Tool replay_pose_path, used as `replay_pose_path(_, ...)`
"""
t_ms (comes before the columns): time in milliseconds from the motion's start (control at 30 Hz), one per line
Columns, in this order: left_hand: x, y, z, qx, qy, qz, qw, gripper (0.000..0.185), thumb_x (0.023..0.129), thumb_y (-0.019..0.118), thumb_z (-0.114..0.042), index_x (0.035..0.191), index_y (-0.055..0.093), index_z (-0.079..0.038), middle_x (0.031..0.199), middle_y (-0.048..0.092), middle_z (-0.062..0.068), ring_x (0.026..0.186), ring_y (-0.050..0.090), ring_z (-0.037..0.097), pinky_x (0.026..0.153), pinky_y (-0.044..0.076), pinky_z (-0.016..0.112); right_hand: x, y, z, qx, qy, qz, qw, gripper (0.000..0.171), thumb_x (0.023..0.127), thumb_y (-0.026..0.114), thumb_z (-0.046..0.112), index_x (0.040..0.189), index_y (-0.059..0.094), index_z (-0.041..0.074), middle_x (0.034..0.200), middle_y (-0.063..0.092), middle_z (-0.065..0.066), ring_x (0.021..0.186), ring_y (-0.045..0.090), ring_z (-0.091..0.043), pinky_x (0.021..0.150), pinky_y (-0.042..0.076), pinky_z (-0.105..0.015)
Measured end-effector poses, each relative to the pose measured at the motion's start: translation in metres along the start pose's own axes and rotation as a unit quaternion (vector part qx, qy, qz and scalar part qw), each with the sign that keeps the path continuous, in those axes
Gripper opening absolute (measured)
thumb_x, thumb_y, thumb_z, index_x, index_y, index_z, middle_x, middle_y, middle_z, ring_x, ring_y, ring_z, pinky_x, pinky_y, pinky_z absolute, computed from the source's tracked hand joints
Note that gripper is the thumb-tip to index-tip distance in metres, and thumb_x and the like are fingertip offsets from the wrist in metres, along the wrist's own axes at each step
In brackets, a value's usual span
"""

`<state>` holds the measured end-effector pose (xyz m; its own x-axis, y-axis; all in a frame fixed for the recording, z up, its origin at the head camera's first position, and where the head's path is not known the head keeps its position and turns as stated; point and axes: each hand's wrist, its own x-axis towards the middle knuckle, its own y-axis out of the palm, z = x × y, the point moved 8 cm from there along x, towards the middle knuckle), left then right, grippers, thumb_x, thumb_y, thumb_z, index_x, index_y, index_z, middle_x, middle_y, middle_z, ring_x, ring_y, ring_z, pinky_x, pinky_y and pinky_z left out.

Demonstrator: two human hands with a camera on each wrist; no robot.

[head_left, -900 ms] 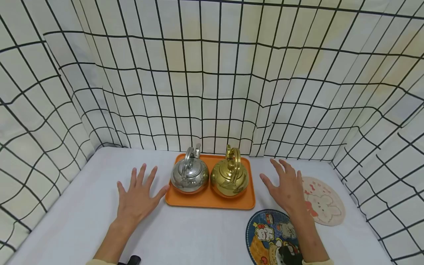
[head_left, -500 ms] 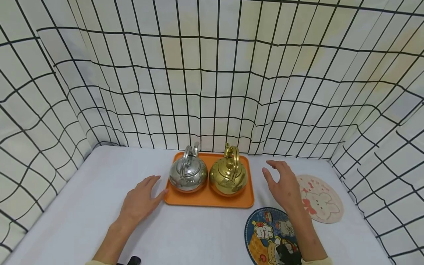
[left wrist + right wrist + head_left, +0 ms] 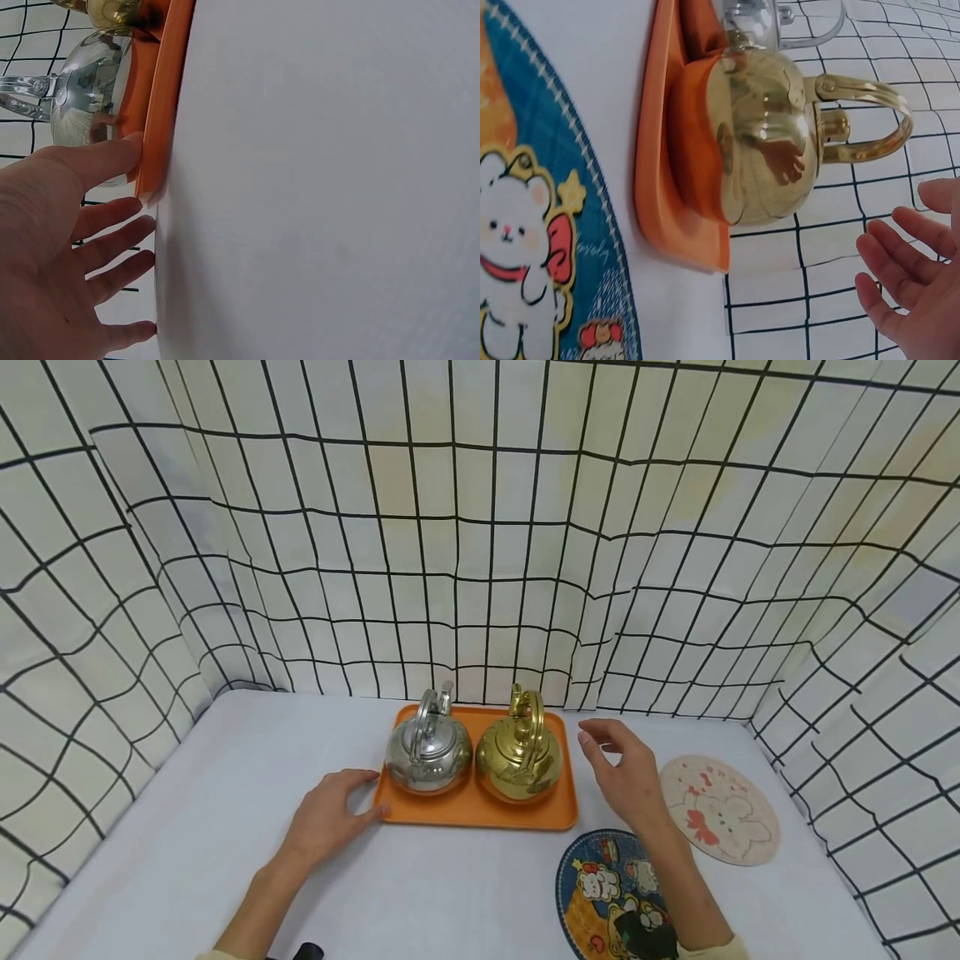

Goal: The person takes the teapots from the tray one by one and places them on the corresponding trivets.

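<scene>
Orange tray (image 3: pixel 476 817) lies flat toward the rear of the bench (image 3: pixel 420 893), carrying an upright silver kettle (image 3: pixel 429 758) on the left and an upright gold kettle (image 3: pixel 519 762) on the right, side by side; I cannot tell whether they touch. Left grip (image 3: pixel 322 817), a person's bare hand, is unclenched: on the left wrist view I find the thumb (image 3: pixel 124 154) resting on the tray's rim at the front-left corner, the forefinger (image 3: pixel 109 216) at the left edge, contact uncertain, and the other fingers spread and nearly straight. Right grip (image 3: pixel 626 777) is slack, its fingers lightly bent, near the gold kettle and the tray's right edge but apart from both. As to edges, I record the back rim near the foot of a pale, black-gridded backdrop (image 3: pixel 487 568). White cloth (image 3: pixel 202 810) runs from the front rim toward the person, and leftward to the bench's edge. Room is narrower on the right: a blue cartoon mat (image 3: pixel 592 902), partly hidden by the right forearm (image 3: pixel 690 868), lies near the front-right corner, and a pink rabbit mat (image 3: pixel 723 814) lies to the right of that hand.
</scene>
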<state>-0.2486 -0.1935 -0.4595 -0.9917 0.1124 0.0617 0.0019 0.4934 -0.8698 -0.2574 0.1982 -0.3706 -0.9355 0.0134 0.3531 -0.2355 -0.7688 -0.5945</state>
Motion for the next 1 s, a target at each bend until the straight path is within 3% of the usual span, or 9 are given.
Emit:
replay_pose_path(133,-0.002,-0.002,-0.001,-0.005,0.011,-0.006,0.9999,0.064,0.088,0.082,-0.035,0.140,0.063,-0.002,0.142,0.065,0.021,0.135,0.057,0.047,0.115,0.044,0.065,0.001,0.007,0.006,0.018,-0.003,0.012,1.000,0.028,0.106,0.062,0.028,0.129,0.069,0.014,0.123,0.074,-0.007,0.111,0.069,-0.027,0.094,0.058,-0.046)
replay_pose_path(467,0.000,0.000,-0.002,-0.009,0.018,0.008,0.9998,0.073,0.087,0.083,-0.042,0.145,0.059,-0.005,0.146,0.062,0.020,0.138,0.054,0.046,0.116,0.042,0.067,0.007,0.014,0.020,0.049,-0.030,0.020,0.998,0.027,0.105,0.064,0.022,0.128,0.069,0.009,0.126,0.073,-0.009,0.110,0.071,-0.026,0.100,0.058,-0.049)
replay_pose_path(1000,-0.001,0.000,-0.001,-0.017,0.015,0.010,0.9997,0.073,0.085,0.085,-0.042,0.144,0.061,-0.006,0.145,0.063,0.020,0.138,0.054,0.046,0.115,0.042,0.067,0.010,0.029,0.027,0.087,-0.011,0.066,0.994,0.031,0.104,0.065,0.029,0.130,0.068,0.013,0.121,0.073,-0.006,0.110,0.069,-0.021,0.098,0.057,-0.038)
